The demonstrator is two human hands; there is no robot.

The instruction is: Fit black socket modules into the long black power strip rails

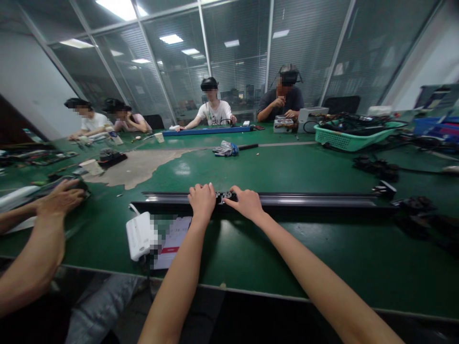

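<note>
A long black channel-shaped rail (311,200) lies crosswise on the green table in front of me. My left hand (202,201) is closed over its middle, fingers curled across the far edge. Just to the right, my right hand (248,203) has thumb and index finger at a small black part with light metallic bits (223,196), seated in the rail between my hands. Its exact kind is too small to make out, and my fingers cover some of it. A white box-shaped device (141,235) with a cable stands near the rail's left end.
Beside the white device lies a printed sheet (174,248). A co-worker's hands (60,200) work at the left. Grey-blue gloves (226,149) lie beyond the rail. A green basket of cables (349,136) and black clustered parts (376,167) are at the right. Several people sit opposite.
</note>
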